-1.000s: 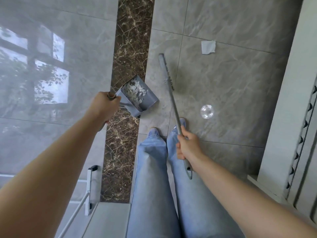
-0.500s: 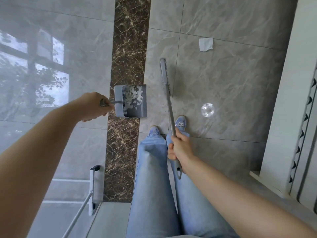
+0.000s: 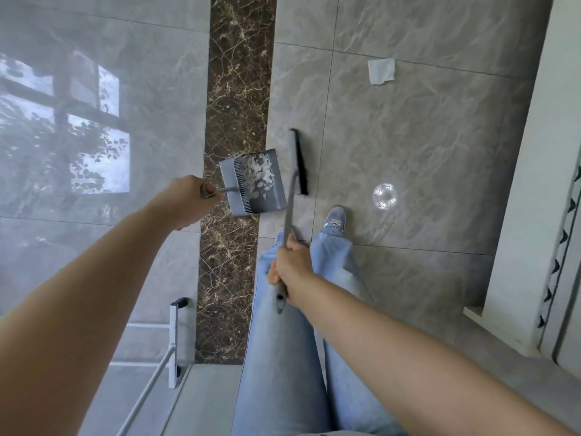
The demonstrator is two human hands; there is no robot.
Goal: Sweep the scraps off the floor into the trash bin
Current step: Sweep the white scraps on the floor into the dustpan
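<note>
Head view: looking straight down past 2 bare forearms and 2 legs in light blue jeans [image 3: 283,357] to a glossy grey tiled floor [image 3: 424,152].
Left hand: the left hand [image 3: 185,204] is curled in a fist round the end of the thin handle of a grey plastic dustpan [image 3: 254,182]; the fingers themselves are hidden under the hand.
Dustpan: held out over the dark brown marble strip [image 3: 235,89] that runs up the middle of the floor, its open mouth towards the right; whether it touches the floor I cannot tell.
Scraps: a heap of small white paper scraps [image 3: 257,173] lies inside the dustpan, just past its comb-like row of teeth.
Right hand: the right hand [image 3: 290,267] is wrapped round the upper part of the handle of a grey long-handled broom [image 3: 297,162], with the handle's tip sticking out below the fist.
Broom: its narrow head with black bristles sits just beside the dustpan's right edge, on the grey tiles.
Loose piece: 1 larger white paper square [image 3: 381,71] lies on the tiles near the top right, well apart from the broom.
Shoe: 1 grey-blue sneaker [image 3: 335,219] shows below the broom head.
Other: a round bright light reflection [image 3: 384,196] lies to the right of the shoe; a white wall panel [image 3: 534,184] runs along the right edge; a white metal frame [image 3: 173,338] stands at the lower left.
</note>
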